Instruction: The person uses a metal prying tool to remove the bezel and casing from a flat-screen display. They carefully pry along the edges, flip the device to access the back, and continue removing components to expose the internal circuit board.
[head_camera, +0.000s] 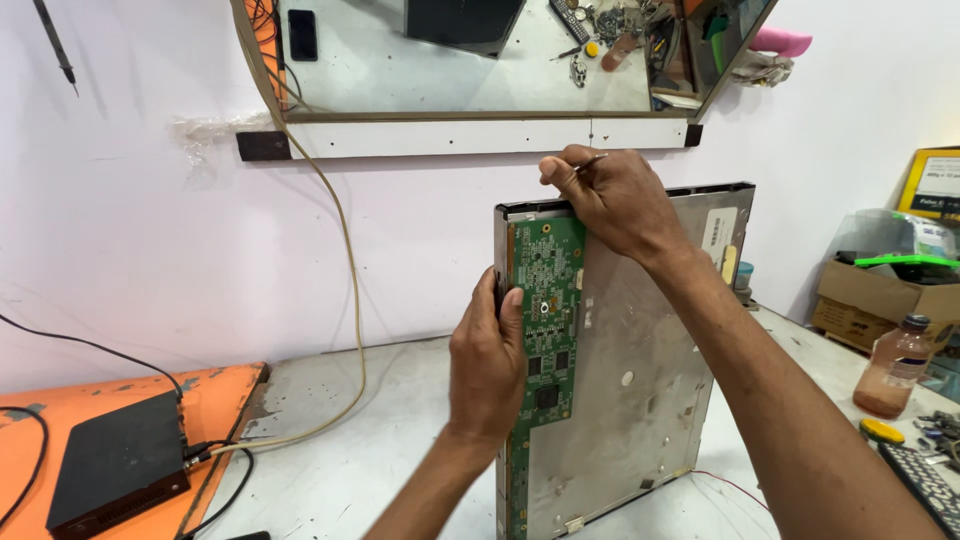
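You have the flat grey metal display panel (640, 400) standing upright on its lower edge on the pale worktop (380, 440), its long axis vertical, with the long green circuit board (541, 340) running down its left side. Your left hand (487, 362) grips that left edge at mid-height, fingers (511, 300) wrapped around it and closed on the panel. Your right hand (615, 200) sits at the panel's top left corner, directly above the board, fingers pressed together and pinching a thin metal tool (590, 160). The right hand is nearer the board's top end.
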